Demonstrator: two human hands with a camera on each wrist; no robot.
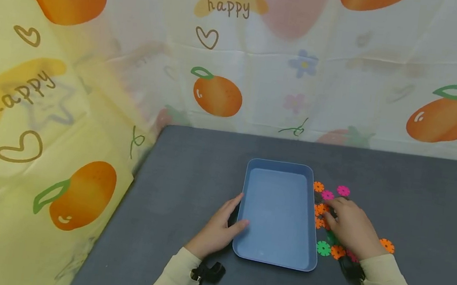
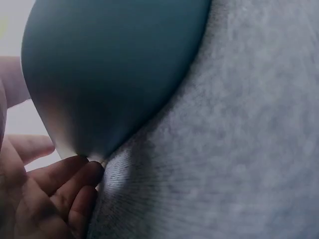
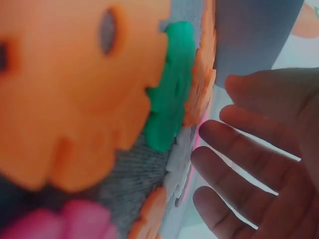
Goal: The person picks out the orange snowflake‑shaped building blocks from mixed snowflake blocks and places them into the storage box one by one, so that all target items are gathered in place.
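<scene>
A shallow blue tray lies on the dark grey table. My left hand holds its left side, with the thumb over the rim and the other fingers along the outside. In the left wrist view, the bent fingers meet the tray's outer wall low down by the cloth. My right hand hovers over a cluster of flower-shaped discs just right of the tray. Its fingers are spread and loosely bent, with nothing between them. Near them are a green disc and a large orange disc.
Orange, pink and green discs lie close along the tray's right side, including a pink disc at the back and a green disc in front. One orange disc lies beside the right wrist. A printed curtain hangs behind the table.
</scene>
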